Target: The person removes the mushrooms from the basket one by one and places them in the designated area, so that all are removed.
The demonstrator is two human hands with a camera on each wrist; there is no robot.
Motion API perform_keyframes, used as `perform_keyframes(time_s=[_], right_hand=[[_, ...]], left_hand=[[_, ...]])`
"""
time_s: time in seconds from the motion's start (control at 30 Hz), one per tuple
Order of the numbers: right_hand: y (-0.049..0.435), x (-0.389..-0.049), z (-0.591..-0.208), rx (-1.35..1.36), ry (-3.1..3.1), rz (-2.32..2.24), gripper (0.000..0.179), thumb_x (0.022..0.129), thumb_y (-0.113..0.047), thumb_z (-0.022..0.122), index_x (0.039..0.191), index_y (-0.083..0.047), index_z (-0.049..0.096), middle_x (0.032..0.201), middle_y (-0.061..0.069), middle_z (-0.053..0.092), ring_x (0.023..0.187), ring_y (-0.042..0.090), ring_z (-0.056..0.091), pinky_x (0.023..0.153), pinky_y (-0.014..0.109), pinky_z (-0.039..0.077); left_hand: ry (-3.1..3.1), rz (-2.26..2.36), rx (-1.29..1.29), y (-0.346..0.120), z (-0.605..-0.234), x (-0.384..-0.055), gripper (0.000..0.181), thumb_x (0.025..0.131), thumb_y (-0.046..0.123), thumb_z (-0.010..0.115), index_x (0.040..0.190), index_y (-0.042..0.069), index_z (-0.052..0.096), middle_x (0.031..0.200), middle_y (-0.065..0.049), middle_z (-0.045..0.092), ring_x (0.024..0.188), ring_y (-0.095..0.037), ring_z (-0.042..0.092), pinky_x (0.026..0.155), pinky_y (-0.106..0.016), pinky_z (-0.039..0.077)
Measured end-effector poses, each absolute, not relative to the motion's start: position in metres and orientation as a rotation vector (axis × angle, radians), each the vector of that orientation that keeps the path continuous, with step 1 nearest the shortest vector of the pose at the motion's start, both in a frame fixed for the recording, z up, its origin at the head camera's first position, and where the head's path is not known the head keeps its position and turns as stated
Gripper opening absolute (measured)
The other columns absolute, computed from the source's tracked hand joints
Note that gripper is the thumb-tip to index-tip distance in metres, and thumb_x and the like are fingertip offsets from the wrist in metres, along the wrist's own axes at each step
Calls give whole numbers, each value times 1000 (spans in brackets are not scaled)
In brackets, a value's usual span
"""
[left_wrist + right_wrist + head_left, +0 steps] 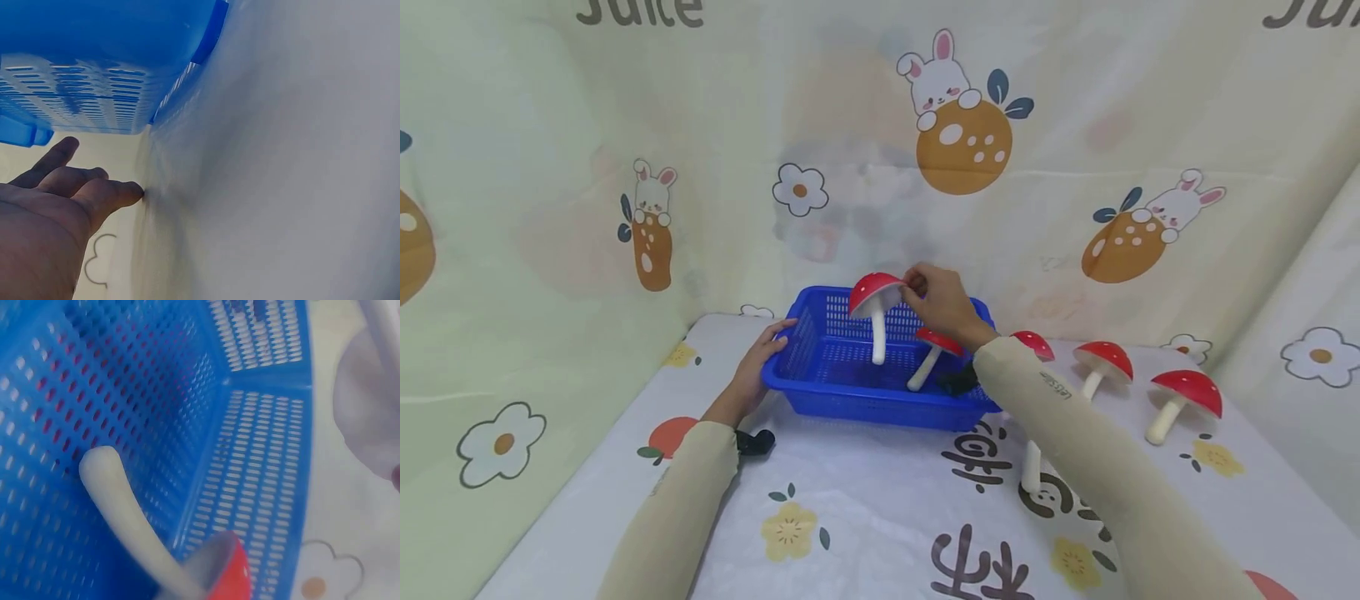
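Note:
My right hand pinches the rim of a toy mushroom's red, white-dotted cap and holds the mushroom over the blue basket, stem down. The right wrist view shows part of this mushroom's pale cap underside at the right edge. A second toy mushroom lies tilted inside the basket, its white stem seen up close in the right wrist view. At the basket's left end, my left hand rests on the rim; its visible fingers look extended beside the perforated wall.
To the right of the basket, more red-capped mushrooms lie on the patterned cloth, one partly behind my right forearm. A white stem shows below that sleeve. A printed curtain hangs behind the table.

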State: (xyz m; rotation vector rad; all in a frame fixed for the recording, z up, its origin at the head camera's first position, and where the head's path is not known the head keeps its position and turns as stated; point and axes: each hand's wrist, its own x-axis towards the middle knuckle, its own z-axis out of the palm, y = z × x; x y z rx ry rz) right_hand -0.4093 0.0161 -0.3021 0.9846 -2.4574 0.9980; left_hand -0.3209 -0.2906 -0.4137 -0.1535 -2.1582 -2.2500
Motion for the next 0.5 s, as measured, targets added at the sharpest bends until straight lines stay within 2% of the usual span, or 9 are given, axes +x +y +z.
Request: perform_keyframes(time_s=[0.13, 0.27, 0.4, 0.5], right_hand=[[47, -401, -298, 905, -2399, 1105, 13, 95, -13, 63, 106, -6, 60, 99, 12, 72, 86, 23, 72, 81, 37, 60], [75, -386, -294, 882, -2358, 1193, 8, 95, -10, 61, 100, -6, 57, 104, 15, 71, 92, 29, 74, 81, 43, 60], [104, -364, -296, 859, -2326, 1213, 6, 96, -10, 58, 95, -4, 58, 103, 18, 72, 94, 33, 74, 81, 46, 59], [128, -346, -301, 811, -2302, 1188, 6, 95, -10, 59, 95, -4, 59, 104, 16, 73, 94, 32, 74, 79, 45, 60]], left_hand=[[-2148, -2268, -173, -287, -416, -322, 50, 104, 33, 38, 153, 24, 31, 163, -10, 19, 144, -41, 30, 114, -60, 31], [-2145, -2269, -181, -287, -418, -322, 49, 104, 33, 38, 152, 24, 31, 163, -11, 19, 144, -40, 29, 115, -60, 30], [-2160, -2256, -178, -289, -418, -320, 50, 104, 36, 38, 153, 25, 30, 163, -11, 17, 144, -41, 29, 115, -61, 29], [-2162, -2256, -192, -289, -417, -319, 51, 104, 37, 38, 153, 26, 29, 163, -12, 17, 144, -42, 29, 115, -61, 29]])
